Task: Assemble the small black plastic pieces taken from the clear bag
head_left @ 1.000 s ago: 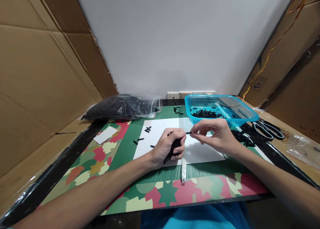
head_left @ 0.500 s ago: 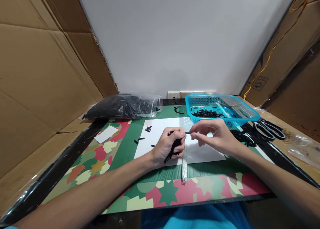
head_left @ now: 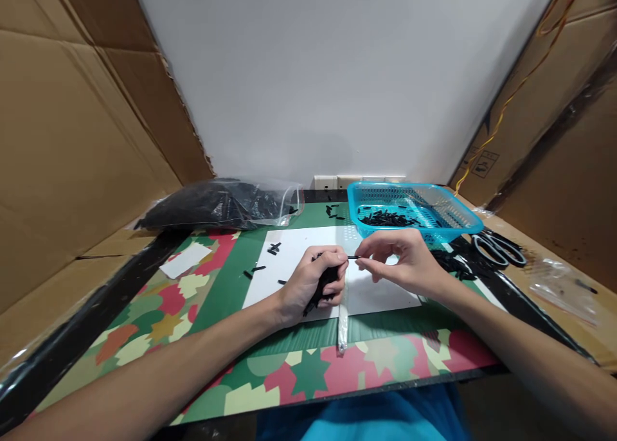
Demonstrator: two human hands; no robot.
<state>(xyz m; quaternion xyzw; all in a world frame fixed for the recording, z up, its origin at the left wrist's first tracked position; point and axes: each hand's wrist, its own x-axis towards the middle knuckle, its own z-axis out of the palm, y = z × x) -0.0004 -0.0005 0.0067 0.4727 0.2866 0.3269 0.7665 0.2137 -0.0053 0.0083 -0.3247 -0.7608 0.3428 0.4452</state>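
Observation:
My left hand [head_left: 315, 277] is closed around a bunch of short black strips [head_left: 319, 293], some poking out below the fingers. Between its thumb and forefinger and the fingertips of my right hand [head_left: 398, 258] runs one small black piece [head_left: 353, 257], pinched from both sides. Under the hands lies a white sheet [head_left: 380, 293], crossed by a narrow clear-wrapped strip [head_left: 342, 332]. Several loose black pieces [head_left: 274, 248] are scattered on the sheet's left part. What exactly the pieces are I cannot make out.
A blue plastic basket [head_left: 475, 225] with many black pieces stands at the back right. Beside it are scissors [head_left: 499, 251] and a clear small bag [head_left: 562, 290]. A large zip bag [head_left: 212, 203] of black material lies back left. Cardboard walls [head_left: 72, 119] flank the table.
The whole view has shifted slightly, so things appear further left. Both hands keep nearly the same pose, with the small black piece still between them.

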